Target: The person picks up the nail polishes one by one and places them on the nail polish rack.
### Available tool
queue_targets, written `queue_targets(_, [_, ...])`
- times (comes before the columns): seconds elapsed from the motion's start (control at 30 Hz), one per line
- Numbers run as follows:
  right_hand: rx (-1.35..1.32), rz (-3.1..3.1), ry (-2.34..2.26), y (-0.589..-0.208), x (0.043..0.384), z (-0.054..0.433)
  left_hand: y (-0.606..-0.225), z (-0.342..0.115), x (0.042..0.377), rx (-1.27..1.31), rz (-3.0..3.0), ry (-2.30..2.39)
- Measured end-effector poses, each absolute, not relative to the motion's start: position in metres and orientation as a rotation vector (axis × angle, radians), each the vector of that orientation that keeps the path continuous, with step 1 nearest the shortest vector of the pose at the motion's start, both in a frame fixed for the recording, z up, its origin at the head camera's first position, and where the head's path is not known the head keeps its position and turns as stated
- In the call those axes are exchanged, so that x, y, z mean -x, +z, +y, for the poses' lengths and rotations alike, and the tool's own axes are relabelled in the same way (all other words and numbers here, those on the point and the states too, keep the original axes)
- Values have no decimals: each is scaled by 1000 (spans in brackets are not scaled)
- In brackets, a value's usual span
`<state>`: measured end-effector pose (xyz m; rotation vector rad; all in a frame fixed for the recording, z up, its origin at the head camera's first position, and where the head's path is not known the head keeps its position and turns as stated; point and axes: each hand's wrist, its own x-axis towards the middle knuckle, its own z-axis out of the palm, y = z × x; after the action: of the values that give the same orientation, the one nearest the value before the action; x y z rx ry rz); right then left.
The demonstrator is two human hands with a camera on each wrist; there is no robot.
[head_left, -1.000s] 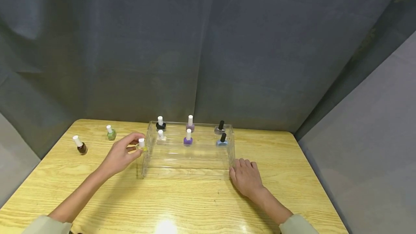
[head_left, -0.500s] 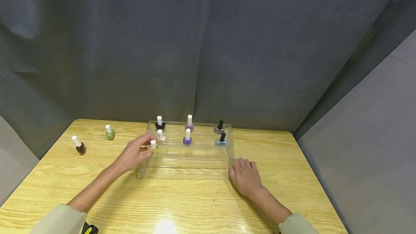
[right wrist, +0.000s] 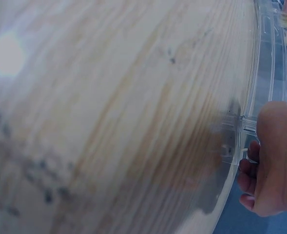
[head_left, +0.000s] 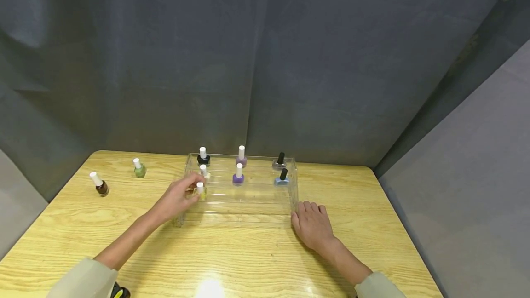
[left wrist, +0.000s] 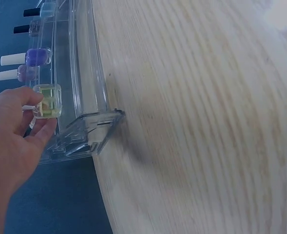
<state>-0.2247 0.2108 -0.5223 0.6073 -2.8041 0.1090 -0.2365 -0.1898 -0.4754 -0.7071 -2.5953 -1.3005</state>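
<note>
Between thumb and fingers, my left hand (head_left: 180,197) pinches a nail polish bottle (left wrist: 48,101) of pale yellow with a white cap. The bottle overlaps the left end of a clear tiered display rack (head_left: 240,219), in front of a cream bottle (head_left: 204,172). At the rack's right front corner my right hand (head_left: 312,225) holds the end panel, thumb on one side and curled fingers on the other. On the upper tiers stand a black bottle (head_left: 203,158), a mauve one (head_left: 242,160), a purple one (head_left: 238,177), a black-capped one (head_left: 280,162) and a light blue one (head_left: 282,180).
A green bottle (head_left: 139,169) and a dark brown bottle (head_left: 101,187) stand on the wooden table (head_left: 232,261), left of the rack. Behind the table hangs a dark grey curtain (head_left: 207,68). A black and yellow item (head_left: 120,291) shows by the left sleeve.
My left hand has carried the yellow nail polish bottle rightward, from beside the rack's left end to over its tiers. The right hand stays at the rack's corner.
</note>
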Motion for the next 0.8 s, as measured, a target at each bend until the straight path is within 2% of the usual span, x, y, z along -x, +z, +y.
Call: queue_targets(0.8, [-620,-2765,130,-525,225,211,-482,-184,231,675,-2685,-1108])
